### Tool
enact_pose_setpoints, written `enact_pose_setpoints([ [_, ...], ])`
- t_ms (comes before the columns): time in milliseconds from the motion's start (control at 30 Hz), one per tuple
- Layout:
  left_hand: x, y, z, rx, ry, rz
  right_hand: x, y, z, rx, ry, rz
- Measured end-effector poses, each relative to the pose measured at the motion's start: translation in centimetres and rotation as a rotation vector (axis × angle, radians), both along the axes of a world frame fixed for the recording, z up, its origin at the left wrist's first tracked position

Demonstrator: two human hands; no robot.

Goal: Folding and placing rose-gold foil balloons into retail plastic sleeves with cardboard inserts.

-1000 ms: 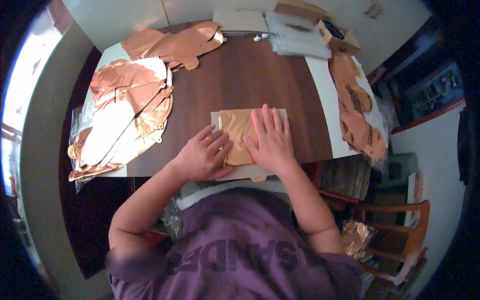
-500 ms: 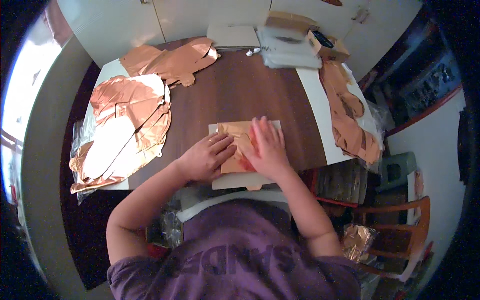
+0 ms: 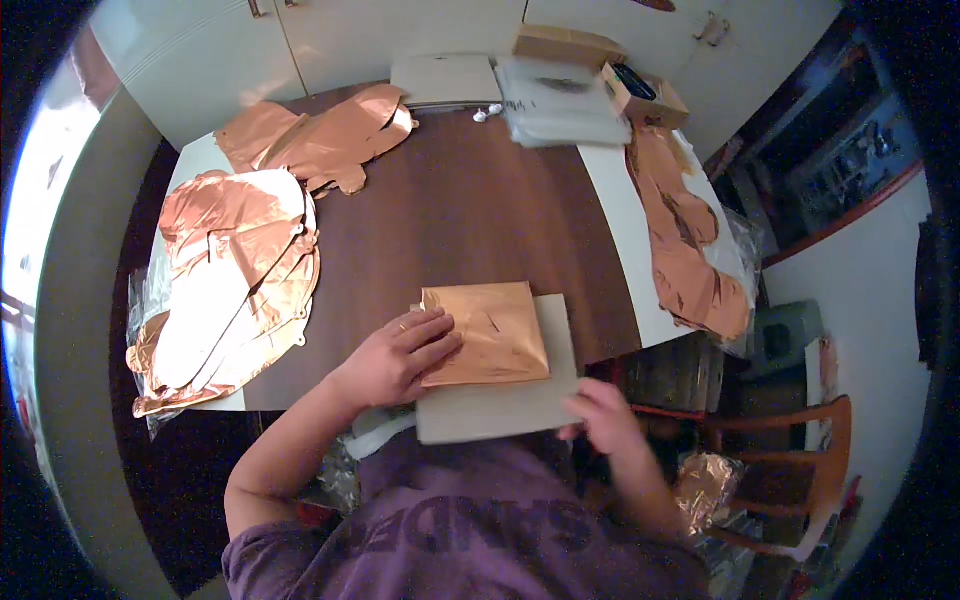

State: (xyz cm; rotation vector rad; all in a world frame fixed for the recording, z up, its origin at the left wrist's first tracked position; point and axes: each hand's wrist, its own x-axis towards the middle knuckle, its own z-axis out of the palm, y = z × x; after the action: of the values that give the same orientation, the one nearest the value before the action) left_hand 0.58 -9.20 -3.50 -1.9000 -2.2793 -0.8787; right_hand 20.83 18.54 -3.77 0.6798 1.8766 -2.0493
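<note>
A flat, folded copper-coloured foil piece (image 3: 490,335), creased and roughly square, lies on a grey board (image 3: 495,410). The board reaches past the table's near edge toward my body. My left hand (image 3: 405,355) rests on the foil's left side, its fingers stretched out flat over it; the thumb is hidden. At the board's near right corner, my right hand (image 3: 602,412) is closed on the edge, slightly blurred, thumb on top and fingertips showing below.
Copper foil sheets (image 3: 240,270) spread over the table's left side, with another foil pile (image 3: 310,140) behind. More foil (image 3: 690,230) lies along the right edge. Clear plastic bags (image 3: 560,105) and an open cardboard box (image 3: 645,95) stand at the back. A wooden chair (image 3: 830,450) is at right.
My right hand has left the foil and moved down and right to grip the board's corner. The board shows more toward me. My left hand stays on the foil.
</note>
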Motion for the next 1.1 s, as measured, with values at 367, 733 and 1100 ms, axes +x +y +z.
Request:
enact_pose_setpoints([
  [367,-0.1,-0.1,-0.2,0.036,0.073,0.05,-6.8,15.5,5.5,0.643,0.291,-0.278],
  [733,-0.6,0.4,-0.3,0.04,0.05,0.095,-14.7,2.1,6.6,0.627,-0.18,0.908],
  [1100,1.0,0.4,-0.4,-0.087,0.078,0.115,-41.4,4.7,1.7,1.229,0.665,0.134],
])
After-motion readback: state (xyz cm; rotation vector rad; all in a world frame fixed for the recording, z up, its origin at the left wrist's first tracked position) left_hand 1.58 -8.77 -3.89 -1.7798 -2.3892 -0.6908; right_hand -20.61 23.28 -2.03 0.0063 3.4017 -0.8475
